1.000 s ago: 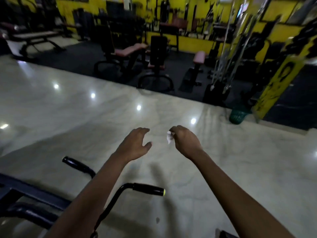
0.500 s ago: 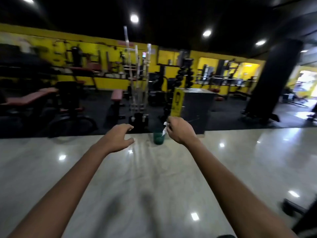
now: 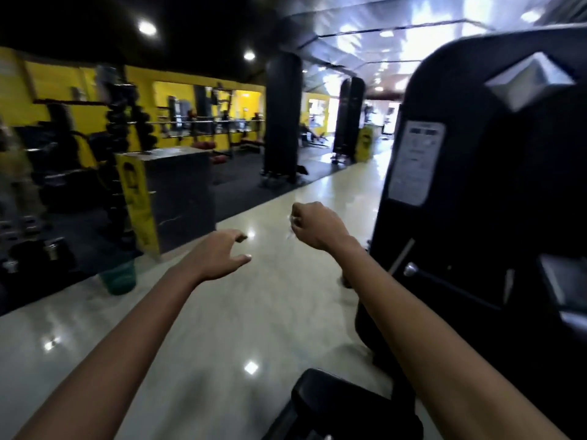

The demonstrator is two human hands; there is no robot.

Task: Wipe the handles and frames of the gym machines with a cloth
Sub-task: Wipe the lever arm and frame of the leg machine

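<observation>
I hold both arms out over the shiny floor. My right hand is curled into a fist, fingers clamped on a small white cloth that peeks out at the left of the fist. My left hand holds nothing, and its fingers are bent and apart. A big black gym machine stands just right of my right arm. A green bin sits at the floor's left edge.

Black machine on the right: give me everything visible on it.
The black machine fills the right side, upright on the pale floor, blurred. Its broad dark shroud looks like plastic or painted metal and carries a white label. A silver-tipped rod sticks out low down. Neither hand touches it; the right hand is closest.
</observation>
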